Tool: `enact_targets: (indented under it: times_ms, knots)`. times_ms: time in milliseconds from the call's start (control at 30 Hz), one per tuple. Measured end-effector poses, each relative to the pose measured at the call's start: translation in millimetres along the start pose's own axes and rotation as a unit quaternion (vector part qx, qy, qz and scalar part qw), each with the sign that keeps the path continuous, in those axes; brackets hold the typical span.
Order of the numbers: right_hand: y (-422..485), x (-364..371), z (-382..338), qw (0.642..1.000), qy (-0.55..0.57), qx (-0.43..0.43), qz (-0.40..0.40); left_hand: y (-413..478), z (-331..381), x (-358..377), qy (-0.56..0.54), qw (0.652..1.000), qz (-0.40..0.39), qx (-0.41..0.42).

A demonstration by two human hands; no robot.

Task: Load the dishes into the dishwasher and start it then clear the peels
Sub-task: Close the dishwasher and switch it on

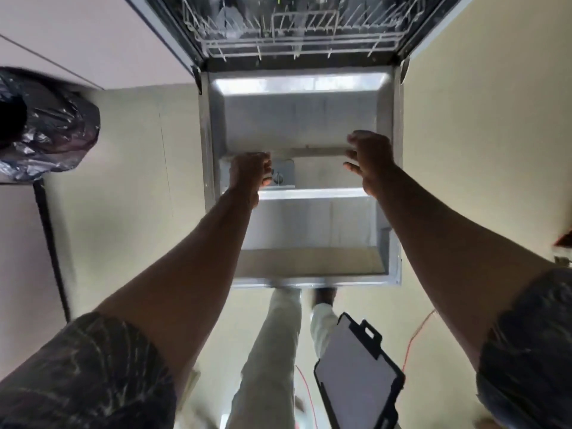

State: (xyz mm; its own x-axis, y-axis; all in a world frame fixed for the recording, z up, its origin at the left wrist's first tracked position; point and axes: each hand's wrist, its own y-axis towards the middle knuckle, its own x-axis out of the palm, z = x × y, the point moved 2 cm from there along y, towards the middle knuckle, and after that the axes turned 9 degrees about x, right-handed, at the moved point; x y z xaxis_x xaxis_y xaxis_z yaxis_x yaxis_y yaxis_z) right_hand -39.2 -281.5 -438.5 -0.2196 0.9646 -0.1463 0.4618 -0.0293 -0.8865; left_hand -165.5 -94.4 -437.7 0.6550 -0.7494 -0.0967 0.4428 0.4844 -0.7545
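Over the lowered dishwasher door, our left hand curls at the detergent dispenser by its left edge, grip unclear, and our right hand hovers loosely spread near the right edge.

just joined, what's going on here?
A person stands over the open dishwasher door. The left hand has its fingers curled at the detergent dispenser; whether it grips anything is unclear. The right hand hovers over the door, holding nothing. The rack sits inside the machine, its load too blurred to tell.
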Motion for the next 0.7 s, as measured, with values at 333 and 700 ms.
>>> enact_targets:
  times_ms: [333, 700]
  knots:
    - [-49, -34, 174, 0.987, 0.078, 0.136, -0.032, -94, -148, -18, -0.045, 0.989, 0.086, -0.112]
    - [-59, -44, 288, 0.959, 0.142, 0.237, 0.056, -132, -270, -29, -0.072, 0.958, 0.175, -0.217]
